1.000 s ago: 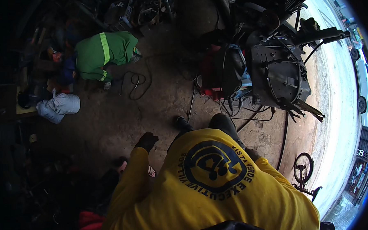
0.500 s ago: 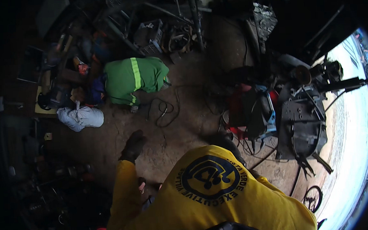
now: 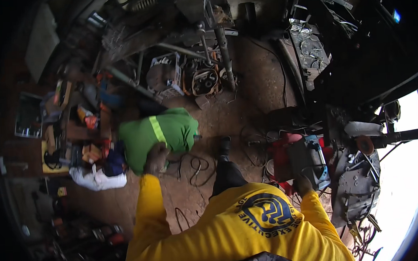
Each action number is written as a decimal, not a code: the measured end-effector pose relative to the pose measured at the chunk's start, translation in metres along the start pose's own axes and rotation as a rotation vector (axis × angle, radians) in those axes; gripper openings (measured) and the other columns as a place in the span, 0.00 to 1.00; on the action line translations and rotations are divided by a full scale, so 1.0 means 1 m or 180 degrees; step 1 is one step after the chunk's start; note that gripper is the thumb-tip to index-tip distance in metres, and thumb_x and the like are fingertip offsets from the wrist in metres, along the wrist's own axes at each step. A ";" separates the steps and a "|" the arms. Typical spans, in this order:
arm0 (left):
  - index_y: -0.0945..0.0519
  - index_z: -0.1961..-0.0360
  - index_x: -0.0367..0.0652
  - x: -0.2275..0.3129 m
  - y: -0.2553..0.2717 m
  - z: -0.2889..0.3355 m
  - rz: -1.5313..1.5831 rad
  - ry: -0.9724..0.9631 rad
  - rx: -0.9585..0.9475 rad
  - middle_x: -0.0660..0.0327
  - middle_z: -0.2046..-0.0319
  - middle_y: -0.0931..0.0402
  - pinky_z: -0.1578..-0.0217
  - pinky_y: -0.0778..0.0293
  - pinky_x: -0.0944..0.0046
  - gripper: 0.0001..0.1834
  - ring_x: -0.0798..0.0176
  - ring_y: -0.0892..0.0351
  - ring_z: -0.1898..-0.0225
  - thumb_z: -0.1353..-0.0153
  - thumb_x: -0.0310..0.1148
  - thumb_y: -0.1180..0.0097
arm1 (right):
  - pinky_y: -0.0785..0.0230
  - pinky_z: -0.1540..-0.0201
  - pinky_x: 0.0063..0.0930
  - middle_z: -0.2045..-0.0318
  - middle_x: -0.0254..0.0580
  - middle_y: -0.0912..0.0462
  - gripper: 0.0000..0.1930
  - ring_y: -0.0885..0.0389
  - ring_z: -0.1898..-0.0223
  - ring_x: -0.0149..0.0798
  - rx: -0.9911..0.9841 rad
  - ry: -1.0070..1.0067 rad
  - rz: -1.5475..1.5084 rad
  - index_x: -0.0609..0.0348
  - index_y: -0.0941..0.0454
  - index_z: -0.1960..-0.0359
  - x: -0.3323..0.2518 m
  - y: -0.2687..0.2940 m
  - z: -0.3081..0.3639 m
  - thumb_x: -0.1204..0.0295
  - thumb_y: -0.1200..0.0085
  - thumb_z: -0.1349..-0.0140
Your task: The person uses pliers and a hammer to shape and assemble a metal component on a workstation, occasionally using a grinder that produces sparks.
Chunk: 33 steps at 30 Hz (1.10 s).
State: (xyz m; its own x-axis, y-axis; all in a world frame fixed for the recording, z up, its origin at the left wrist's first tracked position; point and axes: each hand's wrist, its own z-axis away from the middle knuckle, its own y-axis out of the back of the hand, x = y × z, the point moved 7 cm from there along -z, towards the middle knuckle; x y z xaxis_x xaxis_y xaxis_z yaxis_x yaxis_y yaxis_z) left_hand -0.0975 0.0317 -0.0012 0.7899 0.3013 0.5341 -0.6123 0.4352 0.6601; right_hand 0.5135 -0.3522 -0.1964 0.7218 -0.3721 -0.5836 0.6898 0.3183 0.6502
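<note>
My left hand is raised in front of me. Its fingers look loosely curled, with no object visible in them. Behind it, a person in a green top with a yellow-green band bends low over the floor. My right hand is at the near edge of a grey and light-blue boxy machine. Its fingers are dark and partly lost against the machine, so whether they grip or only touch it does not show. Red parts flank this machine. Yellow sleeves cover both my arms.
Black cable lies looped on the brown floor. A white sack sits left of the green-clad person. Farther off are a grey crate and a metal post. A dark metal plate assembly stands at right, beside a bright opening.
My right hand has come into view at the boxy machine. A dark leg and shoe now show ahead of me. The view has shifted, and the surroundings sit lower and look brighter.
</note>
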 end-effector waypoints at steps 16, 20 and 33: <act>0.27 0.37 0.50 0.369 0.271 -0.449 -0.3146 -0.1166 0.1681 0.48 0.39 0.29 0.38 0.33 0.52 0.24 0.43 0.30 0.37 0.35 0.41 0.52 | 0.33 0.77 0.38 0.78 0.41 0.26 0.08 0.26 0.77 0.42 -0.0046 -0.2253 -0.0868 0.53 0.29 0.68 -0.190 -0.037 0.100 0.64 0.51 0.34; 0.26 0.38 0.48 0.371 0.277 -0.441 -0.3449 -0.0833 0.1316 0.50 0.37 0.30 0.37 0.34 0.53 0.24 0.44 0.32 0.36 0.36 0.40 0.52 | 0.33 0.78 0.37 0.80 0.43 0.25 0.08 0.25 0.79 0.42 0.0157 -0.2191 -0.0926 0.52 0.28 0.69 -0.198 -0.044 0.084 0.64 0.49 0.35; 0.21 0.58 0.35 0.330 0.158 -0.242 0.0977 -0.3587 -0.0852 0.48 0.58 0.20 0.52 0.25 0.53 0.14 0.50 0.20 0.55 0.33 0.34 0.54 | 0.27 0.71 0.33 0.72 0.37 0.21 0.25 0.23 0.74 0.35 0.1342 -0.3957 -0.3950 0.61 0.24 0.43 -0.213 -0.152 0.133 0.55 0.50 0.33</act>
State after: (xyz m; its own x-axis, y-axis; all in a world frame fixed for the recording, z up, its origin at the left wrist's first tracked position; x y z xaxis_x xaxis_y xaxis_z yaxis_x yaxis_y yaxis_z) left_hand 0.0743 0.4053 0.1518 0.0566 -0.4310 0.9006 -0.6381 0.6782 0.3647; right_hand 0.2473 -0.4373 -0.1067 -0.7439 -0.6249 -0.2368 0.5356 -0.7694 0.3480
